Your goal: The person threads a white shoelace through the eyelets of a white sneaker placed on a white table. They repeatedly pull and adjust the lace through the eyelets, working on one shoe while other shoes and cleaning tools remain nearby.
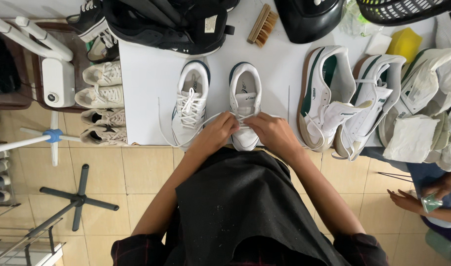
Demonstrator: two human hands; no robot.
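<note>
White laces [220, 118] are pinched between the fingers of both hands over the toe end of a white sneaker [245, 101], which is stood at the near edge of a white table [146, 93] with its toe towards the person. The left hand [216, 133] is closed on the lace at the left side of the shoe, with a long loose strand seen trailing off to the left and over the table's edge; the right hand [272, 134] is closed on the lace at the right side, its fingertips met with those of the left hand above the shoe's front eyelets. Just beside this shoe, to its left, the matching sneaker [191, 101] is set, already laced, with dark trim at the heel. A black apron [245, 207] is worn below the forearms. To the right on the table, a pair of white sneakers with green stripes [343, 98] is laid, their tongues pulled out, and further right more pale shoes and crumpled white paper [412, 138] are heaped. At the far side of the table a black sneaker [171, 24] and a wooden brush [262, 24] are placed. Off the table's left edge, cream shoes [103, 98] are stacked on a rack. At the lower right, another person's hand [407, 199] is seen above the tiled floor [137, 172].
</note>
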